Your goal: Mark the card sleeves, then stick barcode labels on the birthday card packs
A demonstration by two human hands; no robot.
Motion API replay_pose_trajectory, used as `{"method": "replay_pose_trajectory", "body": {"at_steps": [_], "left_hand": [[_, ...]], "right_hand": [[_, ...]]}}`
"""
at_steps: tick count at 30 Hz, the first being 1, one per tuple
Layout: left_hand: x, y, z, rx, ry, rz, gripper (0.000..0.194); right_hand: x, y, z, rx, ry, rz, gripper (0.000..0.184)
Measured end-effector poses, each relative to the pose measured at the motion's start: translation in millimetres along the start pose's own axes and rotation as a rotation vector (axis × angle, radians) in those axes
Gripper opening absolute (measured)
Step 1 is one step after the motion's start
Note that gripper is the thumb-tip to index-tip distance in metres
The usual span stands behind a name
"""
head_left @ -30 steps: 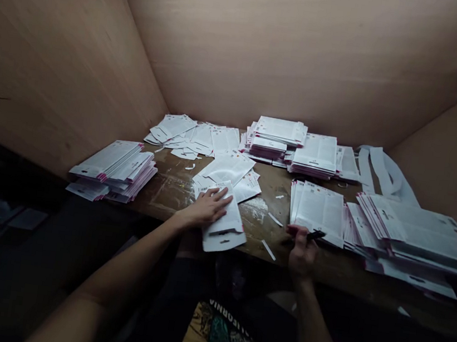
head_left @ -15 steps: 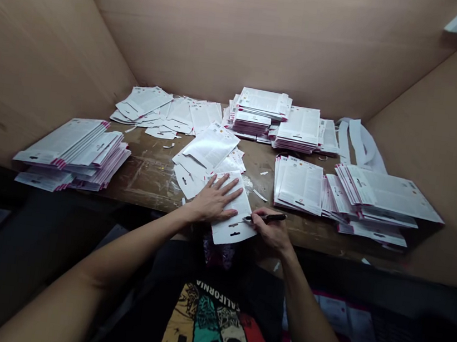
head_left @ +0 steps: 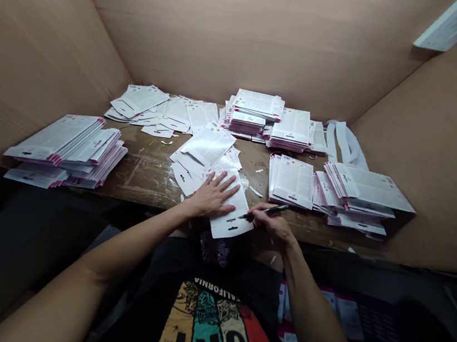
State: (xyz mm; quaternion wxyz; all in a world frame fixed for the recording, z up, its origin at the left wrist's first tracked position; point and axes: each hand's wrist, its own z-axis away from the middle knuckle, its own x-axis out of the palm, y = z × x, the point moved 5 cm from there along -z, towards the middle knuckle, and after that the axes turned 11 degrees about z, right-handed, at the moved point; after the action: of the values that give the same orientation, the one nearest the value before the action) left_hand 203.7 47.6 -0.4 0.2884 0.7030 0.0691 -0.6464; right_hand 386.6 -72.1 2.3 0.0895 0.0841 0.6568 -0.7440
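Your left hand [head_left: 210,198] spreads flat on a white packet [head_left: 239,205] overhanging the front edge of the scuffed counter [head_left: 139,176]. Your right hand [head_left: 273,225] grips a pen-shaped tool [head_left: 278,208].

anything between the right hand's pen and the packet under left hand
Nothing visible stands between the pen in the right hand and the white packet; the left hand lies on it, left of the pen tip.

Smooth papery packet [head_left: 239,206], scuffed wooden tabletop [head_left: 144,168]
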Motion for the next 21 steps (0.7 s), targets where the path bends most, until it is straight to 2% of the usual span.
{"method": "replay_pose_trajectory", "body": {"at_steps": [2, 3, 5, 8, 11, 18, 21], "left_hand": [[1.1, 1.1, 0.9, 0.01, 0.013, 0.002, 0.074], [1.6, 1.9, 1.7, 0.016, 0.028, 0.003, 0.074], [2.4, 3.4, 3.8, 0.023, 0.064, 0.003, 0.073], [4.0, 4.8, 6.7, 0.008, 0.102, -0.009, 0.071], [5.2, 5.6, 7.9, 0.002, 0.113, -0.018, 0.07], [6.7, 3.9, 8.5, 0.004, 0.138, 0.023, 0.07], [7.4, 3.3, 8.6, 0.004, 0.141, 0.025, 0.07]], "right_hand": [[-5.3, 4.1, 3.3, 0.023, 0.107, -0.048, 0.028], [-4.2, 4.8, 4.7, 0.031, 0.122, -0.01, 0.028], [5.0, 1.4, 6.2, 0.004, 0.088, 0.211, 0.025], [22.0, -10.0, 7.2, -0.094, 0.084, 0.676, 0.026], [33.8, -13.8, 6.9, -0.095, 0.071, 0.931, 0.032], [38.2, -14.6, 3.9, -0.065, 0.063, 1.051, 0.029], [35.8, -12.9, -0.2, -0.063, -0.033, 0.968, 0.024]]}}
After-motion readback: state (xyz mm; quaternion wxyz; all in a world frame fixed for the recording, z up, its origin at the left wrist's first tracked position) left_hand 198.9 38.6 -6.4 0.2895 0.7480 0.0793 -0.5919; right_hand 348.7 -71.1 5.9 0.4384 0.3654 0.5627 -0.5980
